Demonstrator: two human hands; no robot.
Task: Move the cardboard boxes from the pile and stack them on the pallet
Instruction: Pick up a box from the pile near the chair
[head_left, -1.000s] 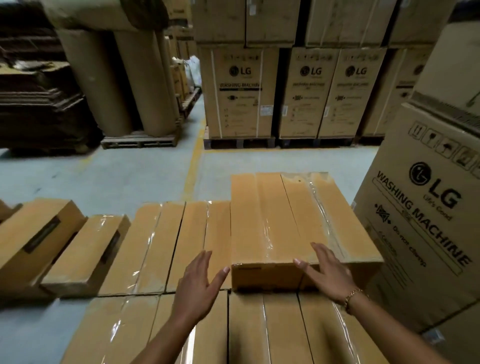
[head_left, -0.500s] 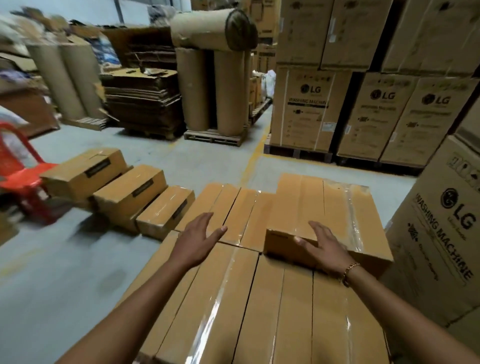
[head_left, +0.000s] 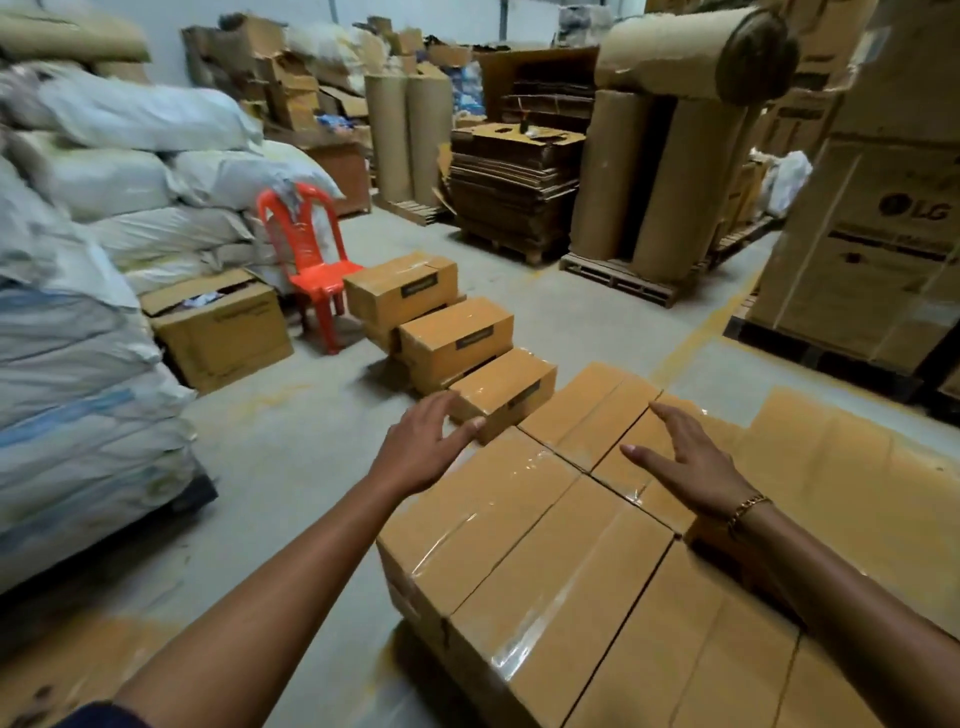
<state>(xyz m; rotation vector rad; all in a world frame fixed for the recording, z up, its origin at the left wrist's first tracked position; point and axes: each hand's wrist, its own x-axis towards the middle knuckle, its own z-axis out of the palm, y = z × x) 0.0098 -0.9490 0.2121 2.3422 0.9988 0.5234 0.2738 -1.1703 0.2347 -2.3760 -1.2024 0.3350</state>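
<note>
Hovering over taped boxes (head_left: 524, 525), left hand (head_left: 423, 441) and right hand (head_left: 685, 465), fingers spread.

Three taped boxes (head_left: 451, 345) stepped in a row, one red plastic chair (head_left: 309, 257), one open carton (head_left: 223, 325), two empty hands (head_left: 423, 444), five-ish cardboard rolls (head_left: 670, 161).

Tan cardboard boxes (head_left: 545, 525) under the fingers (head_left: 441, 410) are striped with glossy clear tape; the boxes beyond the fingers carry dark label strips (head_left: 474, 340). An orange-red plastic chair (head_left: 306, 260) stands farther off, beside white and pale blue sacks (head_left: 130, 171). Grey floor (head_left: 270, 441), yellow line (head_left: 696, 332). Gold bracelet (head_left: 748, 506).
</note>
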